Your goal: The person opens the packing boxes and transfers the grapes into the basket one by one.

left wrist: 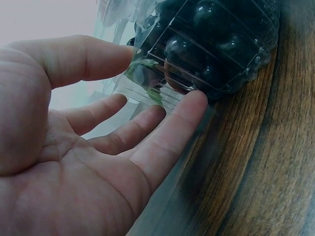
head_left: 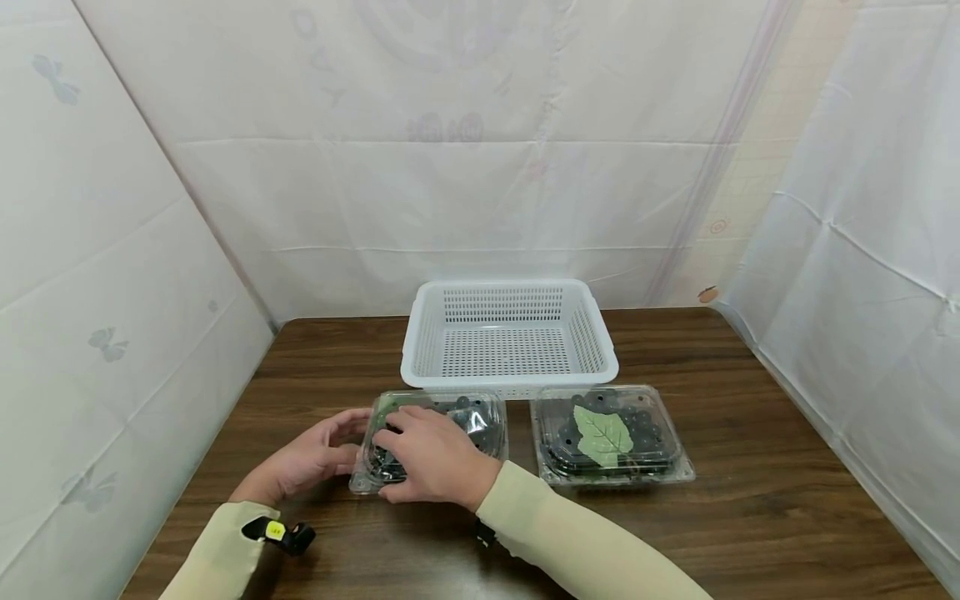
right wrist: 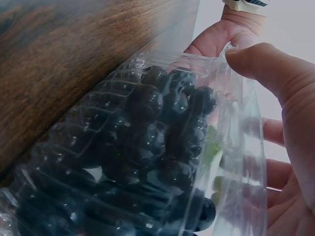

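so i've got two clear plastic boxes here, and the one i'm busy with is the left box [head_left: 476,419], full of dark round fruit [right wrist: 147,137]. it's lying on the brown wood-grain table [head_left: 772,450], a little left of the middle, just on the near side of a white slotted basket [head_left: 510,382].

my right hand [head_left: 438,462] is laid across the left part of its lid, fingers spread over the top and thumb down at the near left corner. thumb and fingers are apart, but i honestly can't tell if it's properly clamped on the plastic or only resting there.

my left hand [head_left: 315,457] is at the left end of the same box, thumb and fingers held apart, tips right up by the clear wall, not wrapped round anything. through that wall there's a bit of green [left wrist: 155,93] among the fruit.

over to the right sits the right box [head_left: 647,446], same sort of dark fruit, with a pale green leaf shape [head_left: 602,435] on it. a pale printed cloth [head_left: 450,208] hangs behind the far edge. i'm in pale yellow sleeves [head_left: 600,533], and there's a black gadget [head_left: 298,538] on my left wrist.
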Demonstrator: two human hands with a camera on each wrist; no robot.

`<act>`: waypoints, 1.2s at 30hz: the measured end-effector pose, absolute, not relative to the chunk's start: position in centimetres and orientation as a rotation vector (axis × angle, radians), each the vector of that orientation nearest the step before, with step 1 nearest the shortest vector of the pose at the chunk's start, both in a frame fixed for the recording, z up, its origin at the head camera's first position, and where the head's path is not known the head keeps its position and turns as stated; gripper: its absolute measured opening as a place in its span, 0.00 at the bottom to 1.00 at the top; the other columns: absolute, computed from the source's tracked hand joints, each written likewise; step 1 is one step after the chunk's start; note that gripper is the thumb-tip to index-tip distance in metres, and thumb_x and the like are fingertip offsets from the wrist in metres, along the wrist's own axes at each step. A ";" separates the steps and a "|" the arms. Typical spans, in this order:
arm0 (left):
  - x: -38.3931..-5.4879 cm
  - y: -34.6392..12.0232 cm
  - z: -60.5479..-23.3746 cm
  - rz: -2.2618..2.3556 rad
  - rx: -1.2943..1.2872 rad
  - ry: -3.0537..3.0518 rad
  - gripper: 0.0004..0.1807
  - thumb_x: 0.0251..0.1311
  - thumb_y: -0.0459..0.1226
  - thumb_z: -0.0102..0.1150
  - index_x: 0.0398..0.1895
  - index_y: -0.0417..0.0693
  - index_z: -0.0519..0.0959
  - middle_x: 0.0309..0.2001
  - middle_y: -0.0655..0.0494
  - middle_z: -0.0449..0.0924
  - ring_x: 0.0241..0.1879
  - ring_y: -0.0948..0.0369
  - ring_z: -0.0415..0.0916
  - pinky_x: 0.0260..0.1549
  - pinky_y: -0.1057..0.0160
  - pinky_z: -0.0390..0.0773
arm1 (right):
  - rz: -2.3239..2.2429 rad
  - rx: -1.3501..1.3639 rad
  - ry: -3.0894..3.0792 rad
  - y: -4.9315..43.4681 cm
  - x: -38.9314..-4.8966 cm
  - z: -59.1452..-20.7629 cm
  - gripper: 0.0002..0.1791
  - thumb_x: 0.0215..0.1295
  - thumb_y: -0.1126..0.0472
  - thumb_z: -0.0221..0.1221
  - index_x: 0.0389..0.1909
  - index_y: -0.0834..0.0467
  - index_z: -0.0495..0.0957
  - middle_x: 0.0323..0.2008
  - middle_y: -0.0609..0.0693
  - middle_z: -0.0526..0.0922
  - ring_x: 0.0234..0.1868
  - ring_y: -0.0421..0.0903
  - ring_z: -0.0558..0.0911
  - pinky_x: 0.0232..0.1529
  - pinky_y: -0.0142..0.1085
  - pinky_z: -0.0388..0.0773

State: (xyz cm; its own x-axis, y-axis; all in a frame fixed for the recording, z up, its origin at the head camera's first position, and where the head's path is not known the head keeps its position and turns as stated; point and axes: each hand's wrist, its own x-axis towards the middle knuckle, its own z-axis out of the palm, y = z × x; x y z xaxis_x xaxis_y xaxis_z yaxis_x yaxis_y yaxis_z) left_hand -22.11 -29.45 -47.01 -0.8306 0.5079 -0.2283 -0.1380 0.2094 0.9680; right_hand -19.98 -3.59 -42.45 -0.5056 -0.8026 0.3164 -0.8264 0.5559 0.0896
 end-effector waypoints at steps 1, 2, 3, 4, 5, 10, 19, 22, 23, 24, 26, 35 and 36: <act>-22.1 -29.4 -47.0 1.666 0.333 1.979 0.42 0.69 0.33 0.60 0.80 0.37 0.48 0.75 0.31 0.53 0.60 0.61 0.76 0.54 0.56 0.84 | 0.086 1.347 -2.477 -3.6 -19.9 -42.3 0.34 0.55 0.31 0.68 0.58 0.46 0.80 0.54 0.44 0.83 0.59 0.44 0.81 0.63 0.36 0.78; -22.1 -29.4 -47.0 1.665 0.333 1.977 0.42 0.70 0.33 0.60 0.80 0.37 0.48 0.75 0.31 0.52 0.60 0.61 0.76 0.55 0.56 0.84 | 0.068 1.356 -2.479 -3.7 -19.8 -42.2 0.34 0.56 0.31 0.68 0.59 0.46 0.80 0.54 0.45 0.84 0.59 0.45 0.81 0.64 0.36 0.78; -22.2 -29.4 -47.1 1.664 0.336 1.975 0.43 0.70 0.33 0.60 0.80 0.37 0.47 0.75 0.31 0.52 0.60 0.61 0.75 0.55 0.56 0.84 | 0.050 1.366 -2.481 -3.7 -19.7 -42.1 0.34 0.57 0.32 0.68 0.59 0.47 0.80 0.53 0.45 0.84 0.59 0.46 0.82 0.65 0.36 0.77; -22.2 -29.4 -47.1 1.663 0.341 1.972 0.43 0.70 0.34 0.59 0.80 0.37 0.47 0.76 0.30 0.51 0.61 0.61 0.75 0.55 0.56 0.84 | 0.028 1.374 -2.481 -3.8 -19.7 -42.0 0.33 0.58 0.33 0.67 0.60 0.47 0.79 0.53 0.46 0.85 0.59 0.46 0.82 0.65 0.37 0.77; -22.2 -29.4 -47.1 1.662 0.334 1.971 0.43 0.70 0.34 0.60 0.81 0.38 0.47 0.76 0.31 0.51 0.61 0.62 0.75 0.55 0.57 0.84 | 0.005 1.380 -2.480 -3.9 -19.6 -42.0 0.32 0.59 0.33 0.67 0.59 0.47 0.79 0.52 0.46 0.85 0.58 0.46 0.82 0.65 0.37 0.77; -22.3 -29.4 -47.2 1.661 0.330 1.967 0.43 0.70 0.34 0.59 0.81 0.38 0.46 0.77 0.31 0.50 0.62 0.62 0.73 0.55 0.57 0.83 | -0.072 1.378 -2.474 -4.2 -19.6 -41.8 0.29 0.60 0.34 0.65 0.56 0.47 0.80 0.50 0.46 0.86 0.54 0.44 0.84 0.65 0.38 0.78; -22.1 -29.5 -46.9 1.611 0.347 1.993 0.43 0.72 0.35 0.58 0.81 0.39 0.45 0.77 0.30 0.49 0.64 0.60 0.71 0.57 0.57 0.83 | -0.142 1.343 -2.443 -5.0 -19.1 -42.2 0.26 0.58 0.38 0.64 0.53 0.46 0.80 0.48 0.47 0.85 0.49 0.47 0.83 0.58 0.42 0.82; -22.0 -29.5 -46.7 1.597 0.333 1.998 0.44 0.71 0.36 0.60 0.82 0.40 0.45 0.76 0.30 0.50 0.63 0.57 0.73 0.56 0.56 0.83 | -0.147 1.332 -2.443 -5.2 -19.0 -42.4 0.25 0.59 0.38 0.63 0.53 0.47 0.79 0.48 0.49 0.86 0.50 0.50 0.84 0.58 0.44 0.82; -22.0 -29.5 -46.7 1.595 0.329 1.998 0.45 0.71 0.36 0.60 0.82 0.41 0.45 0.76 0.30 0.50 0.62 0.56 0.74 0.56 0.56 0.83 | -0.144 1.329 -2.444 -5.2 -19.0 -42.5 0.25 0.59 0.38 0.63 0.53 0.47 0.79 0.49 0.50 0.86 0.51 0.50 0.84 0.58 0.45 0.82; -22.0 -29.5 -46.6 1.591 0.325 1.998 0.45 0.71 0.36 0.61 0.82 0.41 0.45 0.75 0.29 0.50 0.62 0.56 0.75 0.55 0.56 0.83 | -0.142 1.326 -2.444 -5.2 -18.9 -42.5 0.25 0.60 0.38 0.63 0.53 0.47 0.79 0.49 0.50 0.86 0.51 0.50 0.84 0.58 0.44 0.82; -22.0 -29.5 -46.6 1.584 0.325 1.997 0.46 0.70 0.36 0.61 0.82 0.41 0.44 0.75 0.29 0.50 0.60 0.55 0.76 0.54 0.56 0.84 | -0.138 1.318 -2.442 -5.3 -19.0 -42.6 0.25 0.60 0.37 0.63 0.53 0.47 0.79 0.48 0.49 0.86 0.50 0.50 0.85 0.56 0.43 0.82; -22.0 -29.7 -46.6 1.585 0.373 1.976 0.48 0.69 0.33 0.61 0.82 0.40 0.41 0.74 0.26 0.48 0.59 0.55 0.75 0.51 0.57 0.84 | -0.142 1.283 -2.384 -5.4 -19.3 -42.9 0.26 0.58 0.33 0.62 0.50 0.47 0.80 0.43 0.46 0.86 0.42 0.45 0.83 0.46 0.39 0.83; -22.0 -29.7 -46.6 1.587 0.381 1.974 0.48 0.69 0.33 0.61 0.82 0.40 0.41 0.74 0.26 0.47 0.59 0.55 0.75 0.51 0.58 0.84 | -0.153 1.277 -2.374 -5.4 -19.3 -43.0 0.27 0.58 0.33 0.62 0.49 0.47 0.80 0.42 0.45 0.86 0.40 0.44 0.83 0.45 0.38 0.83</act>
